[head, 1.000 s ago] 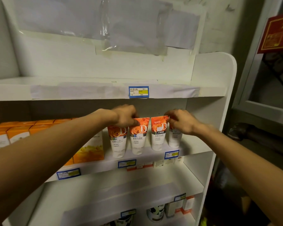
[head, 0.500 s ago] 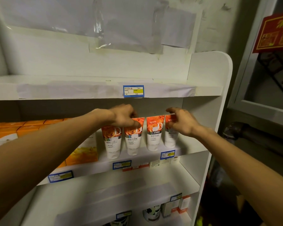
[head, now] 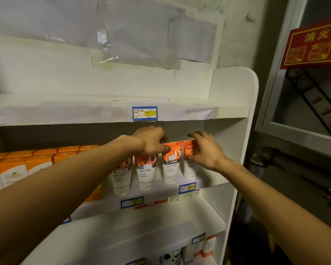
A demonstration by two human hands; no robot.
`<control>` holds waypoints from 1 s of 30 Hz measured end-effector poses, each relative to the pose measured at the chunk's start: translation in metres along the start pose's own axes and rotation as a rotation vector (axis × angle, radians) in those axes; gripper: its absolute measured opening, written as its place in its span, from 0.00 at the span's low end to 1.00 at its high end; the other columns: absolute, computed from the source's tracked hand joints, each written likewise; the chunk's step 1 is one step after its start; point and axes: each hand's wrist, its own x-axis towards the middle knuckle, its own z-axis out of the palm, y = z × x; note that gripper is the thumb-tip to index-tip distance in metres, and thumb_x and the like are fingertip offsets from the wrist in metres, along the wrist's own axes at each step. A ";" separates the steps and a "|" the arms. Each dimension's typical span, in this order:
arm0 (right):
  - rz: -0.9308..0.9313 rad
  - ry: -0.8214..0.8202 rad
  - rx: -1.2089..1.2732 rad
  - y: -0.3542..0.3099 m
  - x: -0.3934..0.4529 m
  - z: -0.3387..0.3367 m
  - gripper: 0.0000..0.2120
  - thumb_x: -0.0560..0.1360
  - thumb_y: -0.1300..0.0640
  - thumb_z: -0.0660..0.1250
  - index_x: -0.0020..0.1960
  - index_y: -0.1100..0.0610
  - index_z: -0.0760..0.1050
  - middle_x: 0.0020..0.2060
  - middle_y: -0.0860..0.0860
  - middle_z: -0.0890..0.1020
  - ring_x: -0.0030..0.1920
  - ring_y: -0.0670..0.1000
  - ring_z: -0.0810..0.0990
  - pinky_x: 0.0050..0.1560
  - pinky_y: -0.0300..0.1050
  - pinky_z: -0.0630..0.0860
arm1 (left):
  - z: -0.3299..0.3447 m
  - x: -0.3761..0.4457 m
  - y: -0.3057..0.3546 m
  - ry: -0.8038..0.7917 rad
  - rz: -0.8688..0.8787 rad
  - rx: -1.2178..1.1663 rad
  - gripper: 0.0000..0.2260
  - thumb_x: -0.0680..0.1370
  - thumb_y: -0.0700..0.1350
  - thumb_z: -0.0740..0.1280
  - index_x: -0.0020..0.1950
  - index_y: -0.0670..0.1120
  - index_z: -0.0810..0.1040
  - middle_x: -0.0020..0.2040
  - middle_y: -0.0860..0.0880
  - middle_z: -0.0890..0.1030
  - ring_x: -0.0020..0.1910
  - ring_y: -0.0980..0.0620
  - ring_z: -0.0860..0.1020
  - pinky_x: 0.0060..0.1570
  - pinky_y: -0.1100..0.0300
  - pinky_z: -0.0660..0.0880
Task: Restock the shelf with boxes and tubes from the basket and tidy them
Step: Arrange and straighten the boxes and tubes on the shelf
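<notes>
Four orange-and-white plastic tubes point(head: 169, 162) were already stood in a row on the white middle shelf point(head: 208, 183) beside orange cardboard boxes point(head: 38, 161), the left hand point(head: 151, 140) pinching the third tube's top and the right hand point(head: 204, 150) loosely cupped around the fourth, so only straightening seemed left, the basket being out of view.

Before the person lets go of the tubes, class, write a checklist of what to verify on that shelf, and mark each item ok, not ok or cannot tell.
1. Four orange-and-white tubes stand cap-down in a row on the middle shelf: ok.
2. Left hand is on the tops of the tubes, thumb against the third tube: ok.
3. Right hand is at the rightmost tube: ok; firmness of its grip: cannot tell.
4. Tube fronts face outward: ok for the middle two; the end ones are partly hidden, cannot tell.
5. Orange boxes sit in rows to the left: ok.
6. Basket emptied: cannot tell, it is out of view.
</notes>
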 end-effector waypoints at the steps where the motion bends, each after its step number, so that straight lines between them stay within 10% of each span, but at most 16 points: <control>1: -0.008 0.005 0.006 0.002 0.000 0.002 0.39 0.68 0.43 0.75 0.74 0.50 0.64 0.71 0.52 0.69 0.72 0.55 0.65 0.67 0.56 0.71 | 0.001 0.001 0.000 -0.007 0.000 0.004 0.16 0.79 0.57 0.67 0.60 0.49 0.80 0.49 0.51 0.83 0.45 0.51 0.82 0.45 0.57 0.80; 30: -0.150 0.066 -0.056 -0.063 -0.010 0.012 0.32 0.80 0.38 0.54 0.79 0.52 0.57 0.79 0.53 0.58 0.80 0.55 0.44 0.78 0.59 0.45 | -0.009 -0.038 -0.039 0.171 -0.049 0.263 0.34 0.79 0.68 0.56 0.77 0.47 0.62 0.72 0.43 0.72 0.66 0.43 0.74 0.63 0.50 0.73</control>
